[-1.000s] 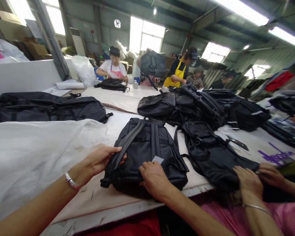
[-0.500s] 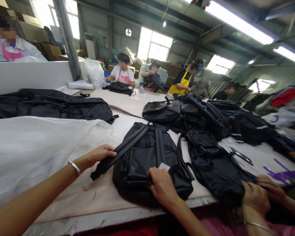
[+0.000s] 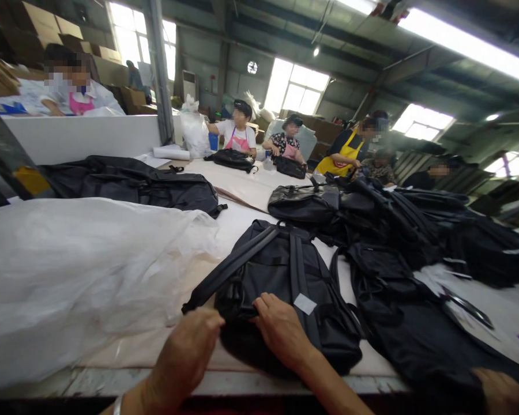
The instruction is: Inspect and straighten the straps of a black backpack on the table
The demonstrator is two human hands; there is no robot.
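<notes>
A black backpack [image 3: 263, 271] lies on the table in front of me, its shoulder straps facing up. A small pale square tag [image 3: 305, 304] rests on its right strap. At the backpack's lower left side is my left hand [image 3: 185, 349], fingers curled closed below the end of the left shoulder strap [image 3: 229, 268]; what they hold is hidden. My right hand [image 3: 281, 328] grips the backpack's lower middle, fingers bent over the fabric and thumb tucked against it.
Clear plastic sheeting [image 3: 82, 271] covers the table on the left. Another black bag [image 3: 406, 311] lies at right, with a co-worker's hand [image 3: 501, 389] on it. More black bags [image 3: 354, 207] are heaped behind. Several people work across the table.
My left hand has left the middle of the left strap and come down and closer to the backpack's lower side. My right hand stays on the backpack. The view has turned left.
</notes>
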